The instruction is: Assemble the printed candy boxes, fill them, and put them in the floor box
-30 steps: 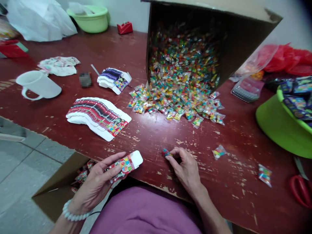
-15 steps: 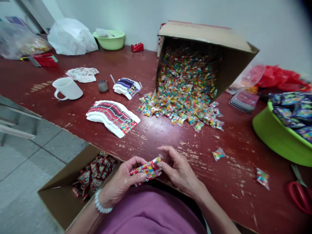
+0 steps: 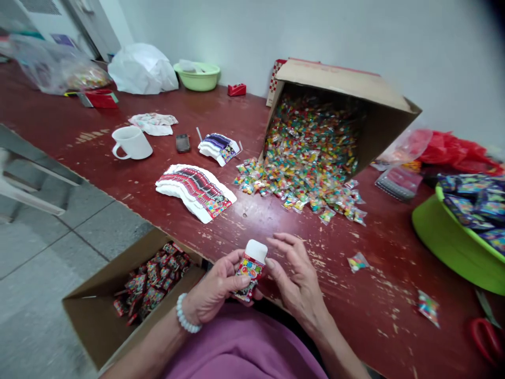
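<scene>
A small red printed candy box [image 3: 250, 268] with its white end flap standing up is held in my left hand [image 3: 221, 281], thumb across its front. Close to the flap's right side is my right hand [image 3: 295, 279], fingers apart and holding nothing that I can see; its thumb tip is at or near the box edge. Beyond them lies a stack of flat red cartons [image 3: 197, 189]. Small clear candy packets [image 3: 303, 173] spill from a tipped cardboard box [image 3: 379, 142]. Below the table edge, a floor carton [image 3: 87, 316] holds many filled red boxes [image 3: 153, 276].
On the table stand a white mug [image 3: 136, 143], purple flat cartons [image 3: 216, 145] and a crumpled cloth [image 3: 153, 123]. To the right are a green basin [image 3: 445, 247] of purple packs, red-handled scissors [image 3: 487, 337] and two loose packets, one a candy packet [image 3: 358, 262].
The candy packet at the box's mouth is no longer visible. My left hand has turned the box upright, its white flap now showing, and my right fingers have opened away. The view has shifted left.
</scene>
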Demonstrator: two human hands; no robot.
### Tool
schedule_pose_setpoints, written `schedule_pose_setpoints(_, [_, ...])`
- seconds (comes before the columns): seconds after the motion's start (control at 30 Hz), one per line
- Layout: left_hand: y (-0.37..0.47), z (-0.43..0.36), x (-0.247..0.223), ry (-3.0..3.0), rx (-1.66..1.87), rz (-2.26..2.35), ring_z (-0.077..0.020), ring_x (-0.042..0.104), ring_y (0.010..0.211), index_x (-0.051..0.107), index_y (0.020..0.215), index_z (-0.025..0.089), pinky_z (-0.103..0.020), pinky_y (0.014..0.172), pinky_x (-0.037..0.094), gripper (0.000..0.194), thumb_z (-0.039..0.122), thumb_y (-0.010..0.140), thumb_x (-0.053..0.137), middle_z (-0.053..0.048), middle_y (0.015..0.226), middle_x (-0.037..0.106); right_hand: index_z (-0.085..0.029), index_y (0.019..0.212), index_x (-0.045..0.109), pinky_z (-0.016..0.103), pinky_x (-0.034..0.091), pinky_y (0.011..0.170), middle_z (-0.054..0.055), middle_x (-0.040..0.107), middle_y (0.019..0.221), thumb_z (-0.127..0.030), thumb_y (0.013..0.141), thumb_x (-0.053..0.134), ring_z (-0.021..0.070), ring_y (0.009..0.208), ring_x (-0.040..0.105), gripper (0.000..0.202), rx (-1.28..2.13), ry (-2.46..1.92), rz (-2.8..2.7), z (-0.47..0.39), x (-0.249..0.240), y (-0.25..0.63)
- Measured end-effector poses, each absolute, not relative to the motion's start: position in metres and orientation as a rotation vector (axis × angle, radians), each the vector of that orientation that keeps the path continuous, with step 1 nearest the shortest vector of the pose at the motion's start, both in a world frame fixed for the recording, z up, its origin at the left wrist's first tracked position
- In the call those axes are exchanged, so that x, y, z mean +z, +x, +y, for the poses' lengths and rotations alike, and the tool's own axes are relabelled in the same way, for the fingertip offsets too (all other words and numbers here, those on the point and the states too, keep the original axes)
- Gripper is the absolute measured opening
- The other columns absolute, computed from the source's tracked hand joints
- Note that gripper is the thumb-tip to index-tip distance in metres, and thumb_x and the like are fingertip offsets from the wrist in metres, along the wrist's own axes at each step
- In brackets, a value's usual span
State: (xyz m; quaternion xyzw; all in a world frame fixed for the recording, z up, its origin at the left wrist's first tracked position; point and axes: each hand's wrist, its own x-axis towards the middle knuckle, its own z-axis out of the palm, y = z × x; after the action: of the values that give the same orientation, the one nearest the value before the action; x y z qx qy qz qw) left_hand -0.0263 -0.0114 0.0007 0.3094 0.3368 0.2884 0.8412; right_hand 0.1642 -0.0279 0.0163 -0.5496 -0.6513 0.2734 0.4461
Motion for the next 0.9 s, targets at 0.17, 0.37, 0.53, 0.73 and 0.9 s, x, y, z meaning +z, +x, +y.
schedule_pose_setpoints(0.17, [-0.020, -0.010, 0.009, 0.576, 0.713, 0.800, -0.0181, 0.066, 0.066, 0.057, 0.118, 0.021, -0.028, 0.053, 0.055, 0.037, 0.033, 0.085, 0.065, -0.005, 0.088, 0.068, -0.025, 0.103, 0.066, 0.033, 0.057, 0.075, 0.008, 0.054, 0.115, -0.027, 0.085, 0.067, 0.0198, 0.093, 0.063, 0.018, 0.849, -1.309, -1.400, -0.032, 0.001, 0.150])
schedule_pose_setpoints(0.37, [-0.017, -0.006, 0.005, 0.456, 0.634, 0.877, -0.0180, 0.064, 0.054, 0.066, 0.110, 0.013, -0.026, 0.043, 0.050, 0.054, 0.060, 0.089, 0.050, -0.009, 0.078, 0.071, -0.023, 0.089, 0.070, 0.023, 0.053, 0.049, 0.005, 0.054, 0.105, -0.031, 0.090, 0.061, 0.0079, 0.057, 0.061, 0.012, 1.151, -1.199, -1.239, -0.035, 0.000, 0.137])
schedule_pose_setpoints(0.53, [-0.021, -0.006, 0.003, 0.530, 0.645, 0.903, -0.0189, 0.067, 0.056, 0.066, 0.107, 0.013, -0.021, 0.038, 0.046, 0.049, 0.056, 0.085, 0.060, -0.009, 0.080, 0.071, -0.023, 0.098, 0.065, 0.026, 0.055, 0.058, 0.002, 0.057, 0.095, -0.032, 0.080, 0.070, 0.0120, 0.065, 0.062, 0.020, 1.296, -1.256, -1.125, -0.025, 0.004, 0.142])
schedule_pose_setpoints(0.73, [-0.019, -0.007, 0.009, 0.653, 0.642, 0.891, -0.0144, 0.065, 0.051, 0.059, 0.110, 0.019, -0.017, 0.035, 0.044, 0.042, 0.055, 0.088, 0.057, -0.003, 0.076, 0.067, -0.019, 0.093, 0.067, 0.025, 0.052, 0.063, 0.002, 0.064, 0.080, -0.027, 0.084, 0.063, 0.0135, 0.067, 0.062, 0.012, 1.371, -1.237, -1.379, -0.015, 0.008, 0.153])
schedule_pose_setpoints(0.9, [-0.015, -0.003, 0.009, 0.472, 0.570, 0.824, -0.0133, 0.060, 0.041, 0.055, 0.116, 0.021, -0.015, 0.027, 0.037, 0.057, 0.069, 0.089, 0.038, 0.000, 0.064, 0.062, -0.020, 0.082, 0.069, 0.030, 0.052, 0.074, 0.005, 0.068, 0.086, -0.020, 0.086, 0.059, 0.0177, 0.080, 0.065, 0.011, 1.045, -1.178, -1.590, -0.015, 0.006, 0.155])
